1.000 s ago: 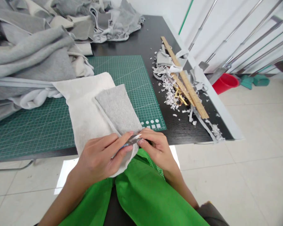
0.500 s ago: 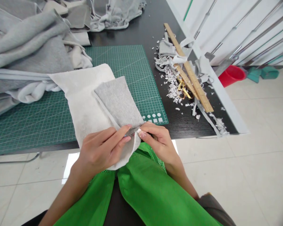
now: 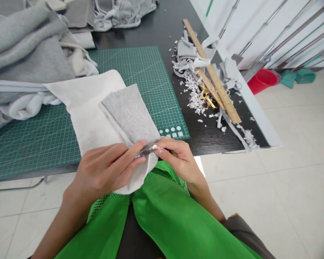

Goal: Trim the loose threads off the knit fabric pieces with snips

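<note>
A pale fleecy cloth (image 3: 89,108) with a folded grey piece (image 3: 132,111) on it hangs over the table's near edge. My left hand (image 3: 105,169) pinches a small metal tool (image 3: 148,149), whose tip points at the fingers of my right hand; what kind of tool it is, I cannot make out. Thumb and forefinger of my right hand (image 3: 179,156) are closed on the cloth's edge, with a small white bit at the fingertips. Under the cloth lies a green cutting mat (image 3: 148,72).
Heaped grey fabric (image 3: 24,46) covers the left of the dark table (image 3: 167,21). Wooden rulers (image 3: 213,72), gold scissors (image 3: 206,99) and white scraps (image 3: 193,86) lie at the right. Beyond stand a red bucket (image 3: 263,81) and poles against the wall.
My left hand and the tool have shifted slightly left, and more of the metal shows between the hands. The whole view has shifted a little, so the table sits further left and higher.
</note>
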Demonstrator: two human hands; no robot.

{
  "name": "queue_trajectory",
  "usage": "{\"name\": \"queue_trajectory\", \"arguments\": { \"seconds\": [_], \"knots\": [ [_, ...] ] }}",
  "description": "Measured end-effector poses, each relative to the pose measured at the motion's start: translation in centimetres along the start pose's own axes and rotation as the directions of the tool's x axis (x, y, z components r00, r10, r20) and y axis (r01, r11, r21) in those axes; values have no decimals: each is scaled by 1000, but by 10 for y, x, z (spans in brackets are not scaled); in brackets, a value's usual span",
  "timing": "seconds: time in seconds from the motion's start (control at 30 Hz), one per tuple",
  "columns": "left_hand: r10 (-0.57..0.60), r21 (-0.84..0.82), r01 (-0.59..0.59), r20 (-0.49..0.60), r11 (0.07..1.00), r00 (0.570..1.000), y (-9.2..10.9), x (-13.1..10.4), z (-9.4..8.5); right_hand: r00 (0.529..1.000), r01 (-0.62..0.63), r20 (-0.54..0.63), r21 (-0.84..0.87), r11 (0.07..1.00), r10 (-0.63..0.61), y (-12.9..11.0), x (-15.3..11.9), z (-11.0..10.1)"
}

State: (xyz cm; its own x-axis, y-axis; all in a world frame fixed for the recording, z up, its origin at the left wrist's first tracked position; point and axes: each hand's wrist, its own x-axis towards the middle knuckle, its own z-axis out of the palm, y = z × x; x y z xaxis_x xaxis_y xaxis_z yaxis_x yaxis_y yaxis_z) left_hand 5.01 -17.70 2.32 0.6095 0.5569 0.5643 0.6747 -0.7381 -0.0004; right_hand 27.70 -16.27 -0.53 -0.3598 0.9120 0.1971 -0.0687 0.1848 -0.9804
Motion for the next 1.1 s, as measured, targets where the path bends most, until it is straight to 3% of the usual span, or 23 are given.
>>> {"name": "queue_trajectory", "arguments": {
  "seconds": [0.17,0.43,0.6,0.73,0.93,1.1],
  "knots": [
    [23,1,-23,42,1000,999,0,3,-1,1000,-15,13,-23,1000,16,0,0,-1],
    [67,49,-67,15,997,998,-1,2,-1,999,-31,11,-10,999,32,0,-1,-1],
    [32,47,-28,-82,998,996,2,-2,6,1000,-30,9,3,1000,30,-1,0,0],
    [4,38,-1,-94,999,996,3,-6,11,999,-35,6,1,999,35,-1,0,0],
    [-134,6,138,-199,990,971,1,-11,8,999,-47,-7,-11,999,47,-3,0,0],
    [-47,7,48,-117,999,992,2,-8,3,999,-29,-15,-2,1000,29,-2,1,2]
  ]
}}
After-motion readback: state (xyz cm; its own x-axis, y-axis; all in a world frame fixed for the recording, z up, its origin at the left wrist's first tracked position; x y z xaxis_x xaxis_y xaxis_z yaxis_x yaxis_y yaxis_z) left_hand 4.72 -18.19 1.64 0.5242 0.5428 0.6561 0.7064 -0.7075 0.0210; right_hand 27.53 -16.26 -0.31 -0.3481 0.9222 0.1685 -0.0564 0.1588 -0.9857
